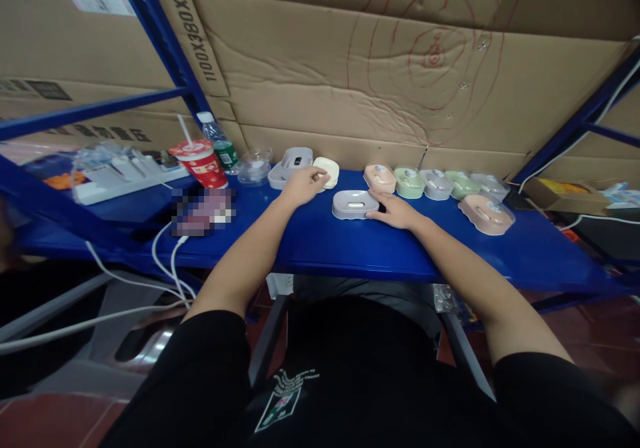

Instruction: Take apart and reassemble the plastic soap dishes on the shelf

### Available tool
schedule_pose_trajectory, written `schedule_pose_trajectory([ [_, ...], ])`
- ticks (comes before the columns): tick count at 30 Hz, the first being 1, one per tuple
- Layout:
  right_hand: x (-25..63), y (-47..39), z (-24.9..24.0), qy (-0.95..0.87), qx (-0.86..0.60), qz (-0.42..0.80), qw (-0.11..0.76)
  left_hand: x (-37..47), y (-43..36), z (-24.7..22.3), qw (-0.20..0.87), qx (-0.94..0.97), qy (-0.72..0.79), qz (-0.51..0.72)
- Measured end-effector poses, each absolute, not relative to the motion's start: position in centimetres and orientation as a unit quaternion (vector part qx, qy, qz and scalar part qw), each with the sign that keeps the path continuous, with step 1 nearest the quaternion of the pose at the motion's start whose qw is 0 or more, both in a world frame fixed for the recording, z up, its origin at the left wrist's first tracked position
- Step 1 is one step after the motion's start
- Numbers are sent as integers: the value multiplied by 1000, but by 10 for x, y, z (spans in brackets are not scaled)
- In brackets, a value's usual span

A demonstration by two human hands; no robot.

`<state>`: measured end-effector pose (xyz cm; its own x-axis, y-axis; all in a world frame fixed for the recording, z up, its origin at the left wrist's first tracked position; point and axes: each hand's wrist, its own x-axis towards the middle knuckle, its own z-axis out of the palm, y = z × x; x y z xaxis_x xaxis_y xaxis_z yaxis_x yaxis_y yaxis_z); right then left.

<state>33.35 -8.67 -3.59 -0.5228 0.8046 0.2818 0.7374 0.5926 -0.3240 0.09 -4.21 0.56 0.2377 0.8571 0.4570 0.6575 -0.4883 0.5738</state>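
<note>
In the head view my left hand [304,185] reaches to a small stack of cream, rounded-square pieces [327,167]. Its thumb and fingers are closed at the near edge of the top piece. My right hand [396,211] grips the right end of a pale grey oval soap dish [347,205], thumb in front and fingers behind. The dish lies on the blue tabletop [350,248] and has a light slot in its middle. Just behind my left hand stand grey dish parts [291,163], one with a dark oval opening.
Several lidded soap dishes in peach, green [409,181] and grey stand along the back right. A peach one [486,213] lies nearer. On the left are clear plastic tubs [255,168], a water bottle [223,148], a red cup [201,163], a power strip [130,176] and cables.
</note>
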Motion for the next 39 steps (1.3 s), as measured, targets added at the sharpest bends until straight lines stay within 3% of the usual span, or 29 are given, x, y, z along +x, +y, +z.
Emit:
schedule_pose_trajectory([
  [6,335,-87,-36,-870,-440,86,205,-67,-17,15,-34,620,593,513],
  [13,335,-88,-34,-874,-433,92,202,-116,-1,-6,26,535,727,429],
  [21,336,-88,-35,-870,-441,93,200,-117,3,-9,18,541,742,397],
  [39,336,-86,-35,-868,-443,102,198,-103,-6,8,-52,515,653,553],
])
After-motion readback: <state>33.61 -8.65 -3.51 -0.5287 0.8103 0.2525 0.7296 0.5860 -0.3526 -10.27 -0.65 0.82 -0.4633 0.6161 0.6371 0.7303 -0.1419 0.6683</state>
